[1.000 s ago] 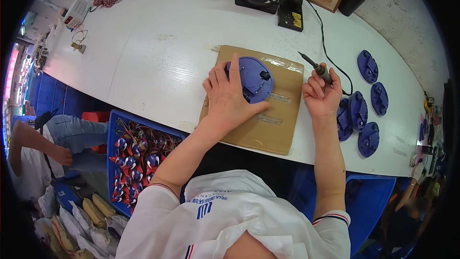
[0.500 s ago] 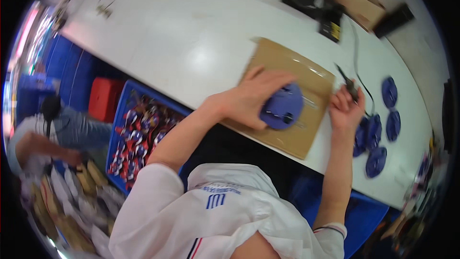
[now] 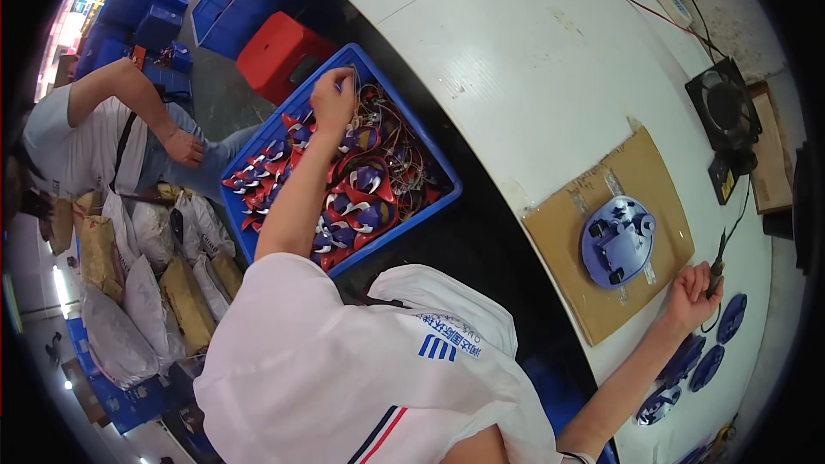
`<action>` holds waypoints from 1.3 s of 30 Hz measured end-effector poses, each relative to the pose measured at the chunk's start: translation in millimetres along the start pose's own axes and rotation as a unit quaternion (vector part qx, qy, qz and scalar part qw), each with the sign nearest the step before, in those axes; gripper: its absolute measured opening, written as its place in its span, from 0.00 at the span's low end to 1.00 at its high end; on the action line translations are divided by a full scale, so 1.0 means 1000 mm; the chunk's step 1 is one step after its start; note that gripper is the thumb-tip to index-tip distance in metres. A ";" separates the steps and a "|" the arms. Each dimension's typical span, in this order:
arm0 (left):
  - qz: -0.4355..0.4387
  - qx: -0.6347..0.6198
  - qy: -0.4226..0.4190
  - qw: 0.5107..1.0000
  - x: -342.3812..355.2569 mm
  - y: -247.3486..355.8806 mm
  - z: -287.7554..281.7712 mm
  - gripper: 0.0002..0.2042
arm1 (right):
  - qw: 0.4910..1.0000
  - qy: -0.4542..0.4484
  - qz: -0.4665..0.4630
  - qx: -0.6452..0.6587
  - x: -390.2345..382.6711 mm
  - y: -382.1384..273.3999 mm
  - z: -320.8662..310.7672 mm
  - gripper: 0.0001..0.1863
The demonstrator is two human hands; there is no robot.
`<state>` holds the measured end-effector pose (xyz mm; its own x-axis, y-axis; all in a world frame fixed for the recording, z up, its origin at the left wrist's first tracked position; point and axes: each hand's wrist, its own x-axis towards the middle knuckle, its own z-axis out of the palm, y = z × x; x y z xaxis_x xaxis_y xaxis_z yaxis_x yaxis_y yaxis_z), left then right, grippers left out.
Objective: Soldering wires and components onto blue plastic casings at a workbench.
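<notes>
My left hand (image 3: 333, 101) reaches into the blue bin (image 3: 412, 123) among red, white and purple parts (image 3: 361, 206) and tangled thin wires (image 3: 391, 125); its fingers are closed at the wires, but what they grip is unclear. My right hand (image 3: 692, 296) holds a soldering iron (image 3: 718, 268) with a black cord, beside the cardboard sheet (image 3: 559, 236) on the white table (image 3: 516, 43). A purple oval base (image 3: 616, 241) with black fittings lies on the cardboard, untouched. Several similar purple pieces (image 3: 707, 368) lie to the right of my right hand.
A black fan (image 3: 722, 99) and power strip (image 3: 675, 2) stand along the table's wall side. At left sit a red stool (image 3: 271, 56), stacked blue crates (image 3: 223, 4) and a co-worker (image 3: 103, 137). Several white and tan sacks (image 3: 137, 318) are piled below them.
My view has swung left. My left hand has let go of the purple base and moved left into the blue bin. My right hand still holds the soldering iron.
</notes>
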<state>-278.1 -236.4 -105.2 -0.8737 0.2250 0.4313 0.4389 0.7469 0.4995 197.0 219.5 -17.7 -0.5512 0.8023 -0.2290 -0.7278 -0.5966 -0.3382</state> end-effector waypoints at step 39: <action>0.422 -0.115 -0.298 0.848 0.087 0.321 -0.057 0.33 | 0.998 -0.006 -0.067 0.022 -0.015 0.018 0.005 0.13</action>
<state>-201.0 -12.3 135.5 -0.1482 0.9468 0.2857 0.9306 0.0356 0.3644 190.5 196.7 -16.1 -0.4525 0.8746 -0.1740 -0.8118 -0.4848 -0.3254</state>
